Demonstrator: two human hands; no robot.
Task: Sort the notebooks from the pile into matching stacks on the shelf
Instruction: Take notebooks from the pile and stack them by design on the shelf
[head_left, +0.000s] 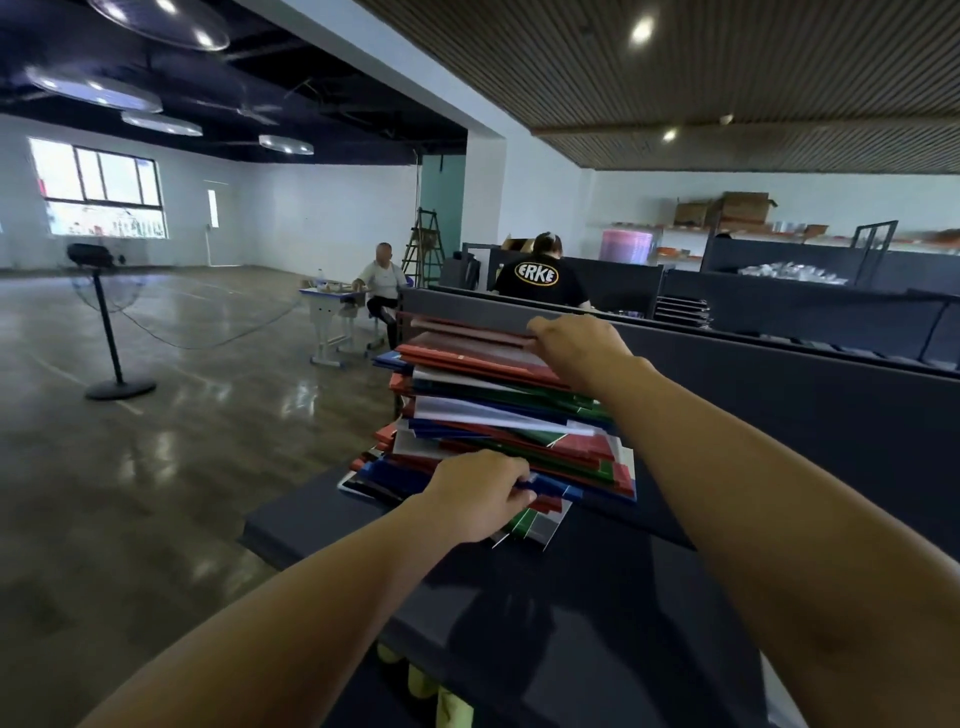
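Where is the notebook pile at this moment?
In the head view the notebook pile sits centre frame on the dark shelf top, the left hand gripping its near bottom edge and the right hand on top.
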